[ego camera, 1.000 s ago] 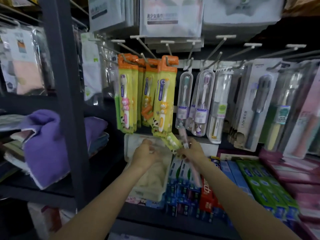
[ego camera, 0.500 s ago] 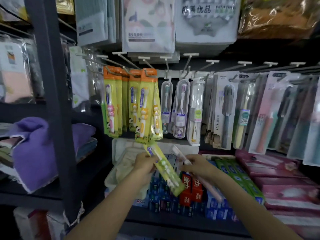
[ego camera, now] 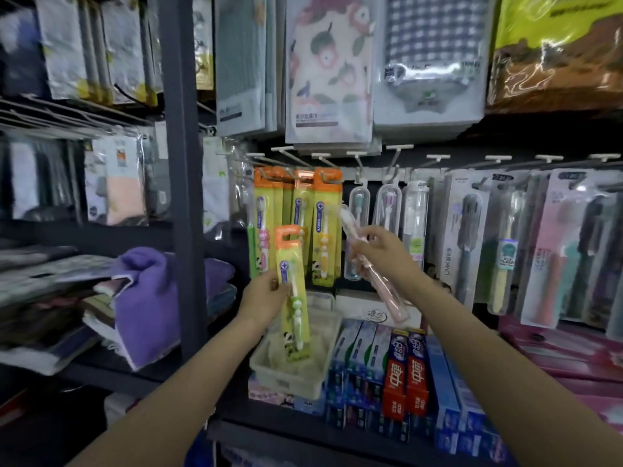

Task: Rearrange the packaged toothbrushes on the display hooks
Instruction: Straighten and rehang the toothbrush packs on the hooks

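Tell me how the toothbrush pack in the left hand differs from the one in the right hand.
The yellow-green pack is a flat card with an orange hanger top; the clear case is a slim see-through tube around a pink brush. The left hand holds the yellow-green pack nearly upright, while the right hand holds the clear case tilted, its top leaning left. Both are off the hooks, raised toward the hanging packs.

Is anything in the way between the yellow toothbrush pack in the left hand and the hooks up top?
Nothing visible blocks it. The yellow pack in the left hand sits just below the hanging yellow packs, with open space up to their hooks.
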A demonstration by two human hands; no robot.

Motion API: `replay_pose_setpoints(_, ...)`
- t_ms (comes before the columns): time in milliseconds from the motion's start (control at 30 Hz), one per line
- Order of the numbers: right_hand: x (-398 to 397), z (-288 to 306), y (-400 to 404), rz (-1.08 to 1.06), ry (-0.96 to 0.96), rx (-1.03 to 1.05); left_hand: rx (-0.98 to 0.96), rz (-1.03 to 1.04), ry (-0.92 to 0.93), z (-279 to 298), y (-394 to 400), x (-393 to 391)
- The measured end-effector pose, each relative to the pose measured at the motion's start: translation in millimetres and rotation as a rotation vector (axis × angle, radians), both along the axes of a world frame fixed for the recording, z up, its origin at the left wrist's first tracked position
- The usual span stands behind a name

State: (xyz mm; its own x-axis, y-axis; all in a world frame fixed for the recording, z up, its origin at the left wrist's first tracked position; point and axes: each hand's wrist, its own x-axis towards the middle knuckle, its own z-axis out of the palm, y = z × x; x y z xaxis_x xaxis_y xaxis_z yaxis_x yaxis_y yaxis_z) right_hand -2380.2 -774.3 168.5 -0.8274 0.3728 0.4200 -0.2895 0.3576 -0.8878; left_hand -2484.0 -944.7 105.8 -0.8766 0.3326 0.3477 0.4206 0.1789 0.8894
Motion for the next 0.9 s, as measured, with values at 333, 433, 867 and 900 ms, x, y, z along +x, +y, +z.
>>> replay_pose_setpoints(333,-2.4,18.3,7.2,-0.197,-0.006,-0.026,0.063,-0.039,0.068,33.8,2.9,-1.1)
replay_pose_setpoints(433,-7.7,28.7,17.3,-0.366,-0.068,0.227,0.076,-0.061,0.083,40.2,10.9,-0.2)
replay_pose_setpoints(867,-59.1,23.6,15.4,-0.398,0.044,-0.059,0.012,-0.087,0.154,56.6,23.3,-5.2)
replay_pose_setpoints(900,-60.2,21.4,14.7,-0.378,0.070,-0.087,0.012,-0.086,0.154,56.5,22.6,-5.4)
